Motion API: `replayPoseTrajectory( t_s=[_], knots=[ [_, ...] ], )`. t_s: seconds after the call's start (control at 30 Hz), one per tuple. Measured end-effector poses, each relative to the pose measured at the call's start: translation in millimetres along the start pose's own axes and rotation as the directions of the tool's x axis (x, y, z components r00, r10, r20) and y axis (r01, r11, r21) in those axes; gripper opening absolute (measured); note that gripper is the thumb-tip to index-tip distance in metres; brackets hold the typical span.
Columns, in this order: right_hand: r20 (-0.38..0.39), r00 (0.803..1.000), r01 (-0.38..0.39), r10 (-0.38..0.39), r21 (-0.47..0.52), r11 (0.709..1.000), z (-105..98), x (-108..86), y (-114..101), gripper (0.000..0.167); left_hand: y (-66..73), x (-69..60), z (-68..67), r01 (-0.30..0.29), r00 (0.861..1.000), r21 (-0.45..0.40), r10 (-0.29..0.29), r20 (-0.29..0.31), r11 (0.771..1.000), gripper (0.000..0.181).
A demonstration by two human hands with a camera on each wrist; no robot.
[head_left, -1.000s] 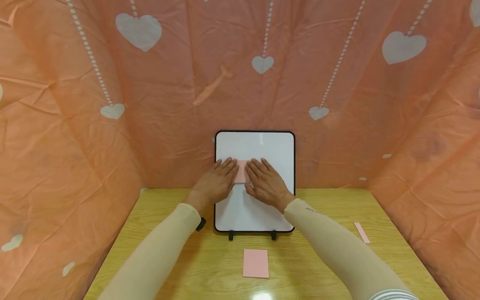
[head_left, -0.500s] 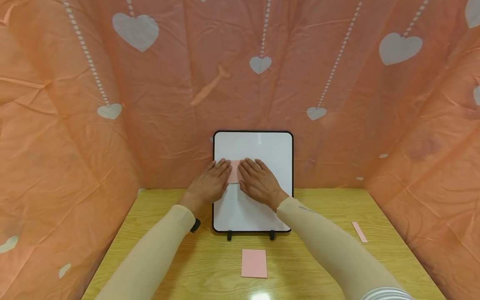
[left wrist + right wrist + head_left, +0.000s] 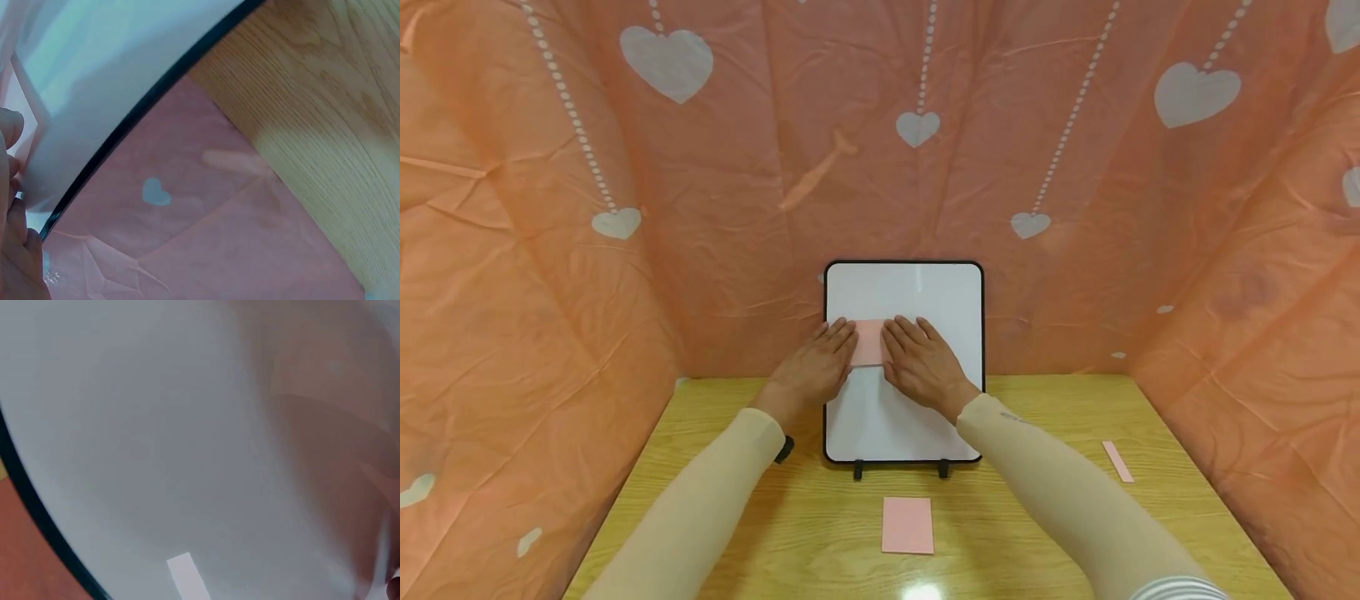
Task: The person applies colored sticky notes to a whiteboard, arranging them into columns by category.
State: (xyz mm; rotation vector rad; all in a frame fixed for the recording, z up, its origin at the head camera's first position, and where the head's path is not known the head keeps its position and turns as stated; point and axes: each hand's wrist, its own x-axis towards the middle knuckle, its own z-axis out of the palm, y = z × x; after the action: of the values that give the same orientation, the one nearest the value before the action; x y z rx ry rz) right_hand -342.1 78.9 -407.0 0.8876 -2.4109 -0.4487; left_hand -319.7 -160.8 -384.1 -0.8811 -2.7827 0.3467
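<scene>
A flat pink rectangle (image 3: 868, 342), its material unclear, lies against the upright whiteboard (image 3: 902, 429) left of its middle. My left hand (image 3: 814, 364) rests with straight fingers on its left side, covering that edge. On its right side my right hand (image 3: 927, 364) lies with fingers extended, hiding the edge there. In the left wrist view, a corner of the pink rectangle (image 3: 28, 128) shows beside the left hand's fingers (image 3: 17, 225). The right wrist view holds mostly the whiteboard (image 3: 169, 444), with a sliver of fingertip at its lower right.
Two small black feet hold up the board on the wooden table (image 3: 1045, 517). A pink square (image 3: 907, 525) lies in front of the board, and a narrow pink strip (image 3: 1117, 462) lies farther right. An orange cloth (image 3: 737, 275) with white hearts hangs behind and at both sides.
The pink rectangle has slid a little left across the board with both hands on it. In the last half second the right hand has shifted slightly right, showing more pink.
</scene>
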Motion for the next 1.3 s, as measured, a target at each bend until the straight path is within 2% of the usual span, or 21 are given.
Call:
replayPoseTrajectory(
  t_s=[0.2,0.43,0.67,0.97,1.13,1.3],
  knots=[
    [-0.006,1.0,-0.016,0.016,0.015,1.0,2,-4.5,0,0.06,-0.5,-2.6,-0.2,-0.002,1.0,0.014,0.001,0.016,1.0,0.062],
    [-0.032,0.999,-0.025,0.025,0.017,1.0,5,-7.4,-4,0.061,7.8,-5.1,1.9,0.042,0.999,0.012,-0.042,0.027,0.999,0.063],
    [-0.029,1.0,-0.001,0.002,0.043,0.999,8,-16.2,-10,0.06,19.8,-13.6,10.0,0.087,0.996,0.015,-0.087,-0.005,0.996,0.067],
    [-0.066,0.997,0.04,-0.037,0.041,0.998,13,-36.5,-21,0.058,35.2,-27.2,24.8,0.092,0.996,-0.028,-0.093,-0.009,0.995,0.065],
    [-0.114,0.992,0.064,-0.057,0.059,0.996,15,-49.9,-25,0.053,45.8,-38.3,31.6,0.089,0.995,-0.083,-0.092,-0.027,0.993,0.062],
    [-0.203,0.978,0.073,-0.052,0.097,0.993,15,-66.3,-29,0.05,59.5,-54.6,34.1,0.098,0.994,-0.146,-0.104,-0.038,0.984,0.062]
  ],
)
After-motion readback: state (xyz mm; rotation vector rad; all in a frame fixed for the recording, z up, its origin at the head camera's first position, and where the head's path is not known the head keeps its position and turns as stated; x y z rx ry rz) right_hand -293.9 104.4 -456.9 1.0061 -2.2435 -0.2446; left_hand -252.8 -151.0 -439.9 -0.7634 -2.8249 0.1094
